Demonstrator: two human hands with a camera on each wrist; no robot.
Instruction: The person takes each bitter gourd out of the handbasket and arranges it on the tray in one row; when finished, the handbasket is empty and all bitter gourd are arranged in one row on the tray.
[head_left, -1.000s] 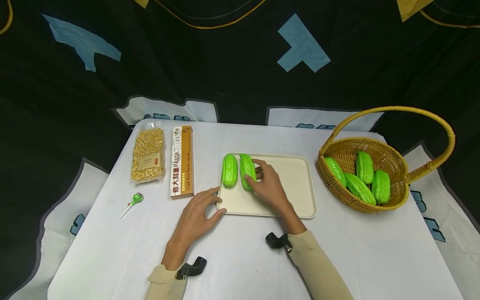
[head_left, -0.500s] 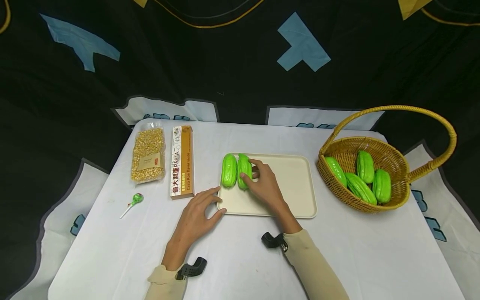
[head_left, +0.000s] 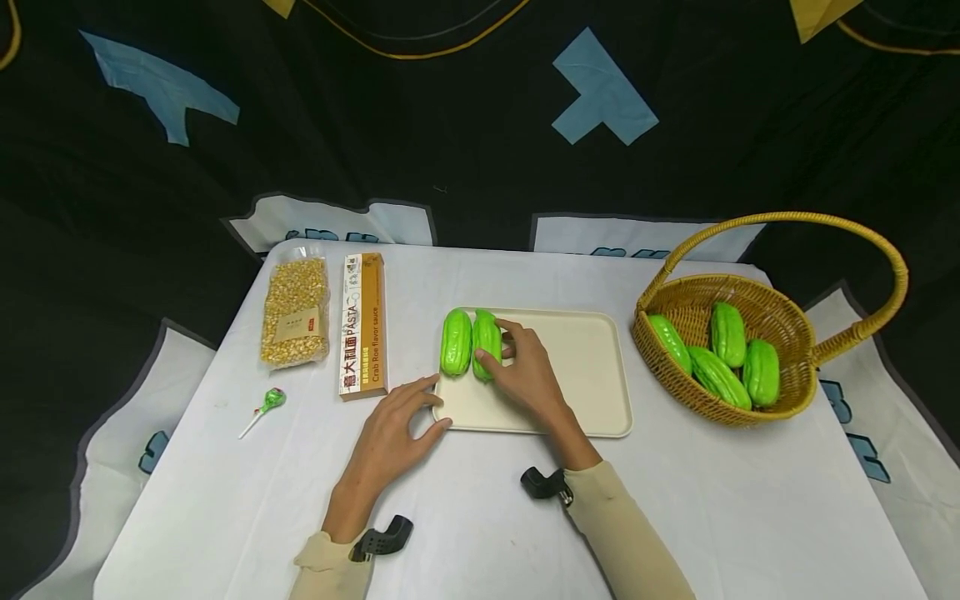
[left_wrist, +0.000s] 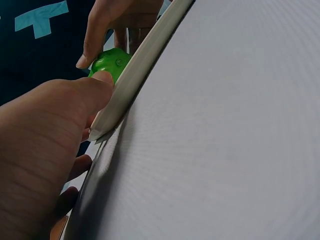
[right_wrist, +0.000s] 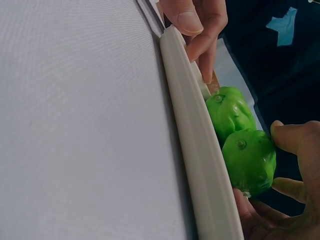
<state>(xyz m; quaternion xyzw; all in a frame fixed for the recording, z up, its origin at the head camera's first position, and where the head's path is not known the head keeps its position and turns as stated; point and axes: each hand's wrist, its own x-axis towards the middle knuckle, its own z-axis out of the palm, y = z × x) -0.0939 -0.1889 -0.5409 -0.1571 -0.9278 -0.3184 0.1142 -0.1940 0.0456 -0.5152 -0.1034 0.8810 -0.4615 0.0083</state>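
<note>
Two bright green, ridged bitter melons lie side by side at the left end of a cream tray. My right hand holds the right bitter melon between thumb and fingers, and it touches the left bitter melon. In the right wrist view, the thumb and fingers stand around the near bitter melon, low over the tray. My left hand rests at the tray's front left corner, its fingers loosely spread along the edge. In the left wrist view, the left thumb lies against the tray rim.
At the right stands a wicker basket with a tall arched handle and several bitter melons inside. Left of the tray lie a pasta box, a bag of corn kernels and a green lollipop. A white cloth covers the table.
My right hand has moved slightly left with the bitter melon, closing the gap to the other one. My left hand has stayed at the tray corner.
</note>
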